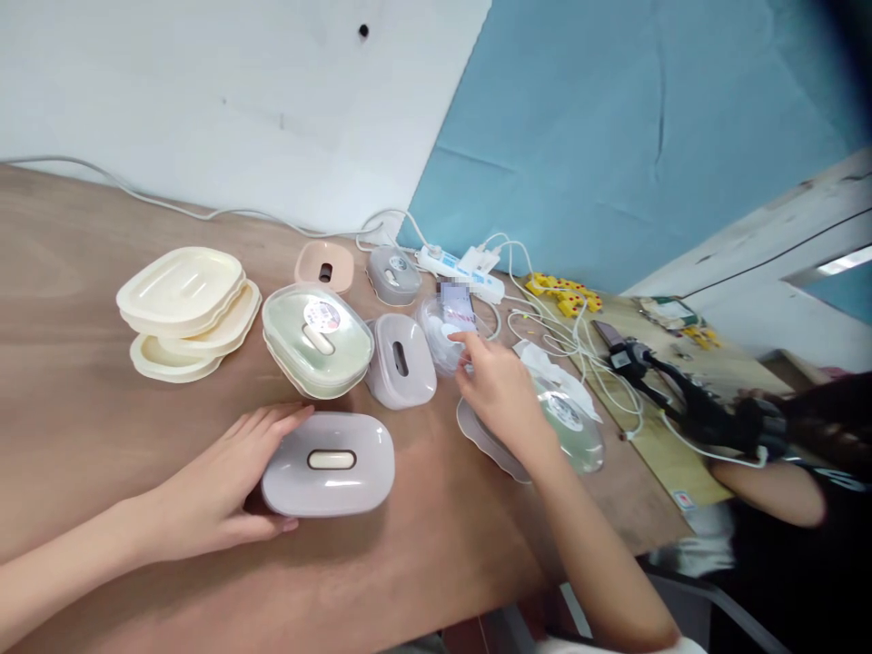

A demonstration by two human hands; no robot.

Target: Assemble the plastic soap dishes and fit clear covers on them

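My left hand point(224, 486) cups the left end of a grey oval lidded box point(328, 463) lying near me on the wooden table point(82, 381). Its fingers curl round the box's edge. My right hand point(500, 391) reaches forward, fingertips pinched on a clear plastic packet with a label point(446, 331). Under my right wrist lie a grey oval tray point(487, 440) and a clear green lid point(572, 427).
Stacked cream trays point(187, 309), a green lidded box point(317, 341), a second grey box point(401, 361), a pink lid point(325, 265) and a small grey box point(393, 274) stand behind. A power strip point(460, 265) with white cables sits far back. Another person's arm point(769, 486) is at right.
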